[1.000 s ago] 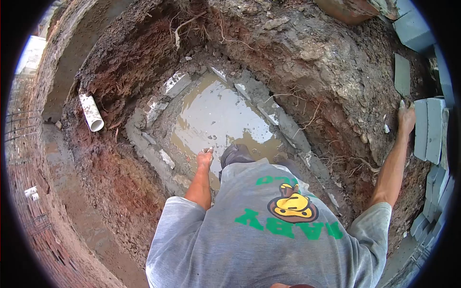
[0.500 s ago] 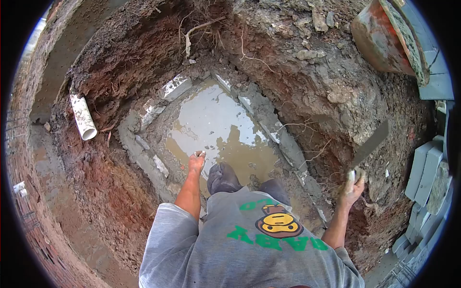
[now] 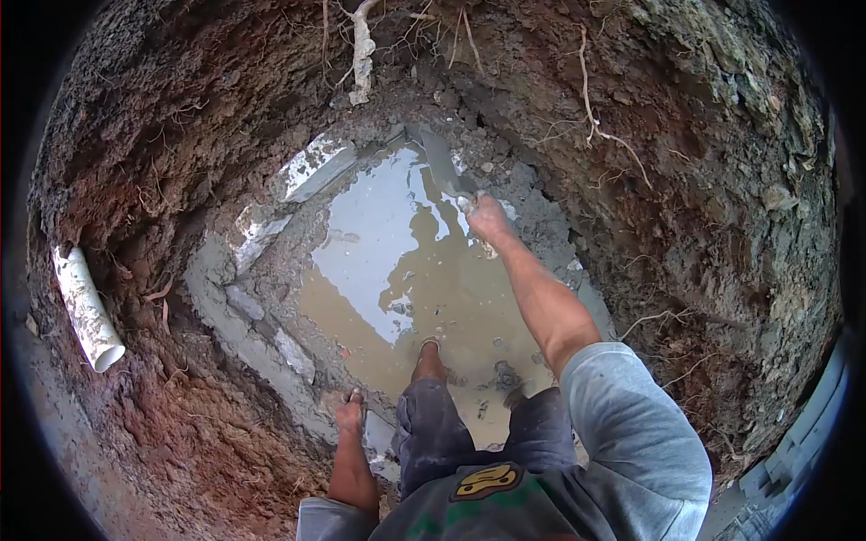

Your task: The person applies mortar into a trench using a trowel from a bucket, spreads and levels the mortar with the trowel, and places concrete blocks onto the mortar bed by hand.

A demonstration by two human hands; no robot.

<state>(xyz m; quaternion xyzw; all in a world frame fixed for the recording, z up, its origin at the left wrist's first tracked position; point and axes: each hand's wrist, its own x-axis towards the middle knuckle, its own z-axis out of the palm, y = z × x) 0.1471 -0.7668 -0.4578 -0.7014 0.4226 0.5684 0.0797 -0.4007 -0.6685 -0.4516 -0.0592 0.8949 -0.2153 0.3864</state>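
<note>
My right hand [image 3: 487,219] is wrapped round the handle end of a trowel [image 3: 442,164] with a long, flat grey blade. The blade lies along the mortar at the far right side of a brick footing, close to the far corner. My left hand [image 3: 349,412] hangs low beside my left leg, above the near-left edge of the footing. Its fingers are curled in, and whatever they may hold is hidden. Pale bricks [image 3: 317,168] set in grey mortar [image 3: 216,284] border the muddy water [image 3: 451,288] where I stand.
Steep earth walls [image 3: 722,225] surround the footing. A thick root [image 3: 363,54] hangs at the far side, with thin roots on the right. A white plastic pipe [image 3: 86,307] sticks out on the left. Grey blocks [image 3: 794,451] lie at the lower right edge.
My right hand has swung the trowel from the right side to the footing's far edge. My left hand is lower. The view has shifted, and the mortar-smeared bucket at the upper right is out of sight.
</note>
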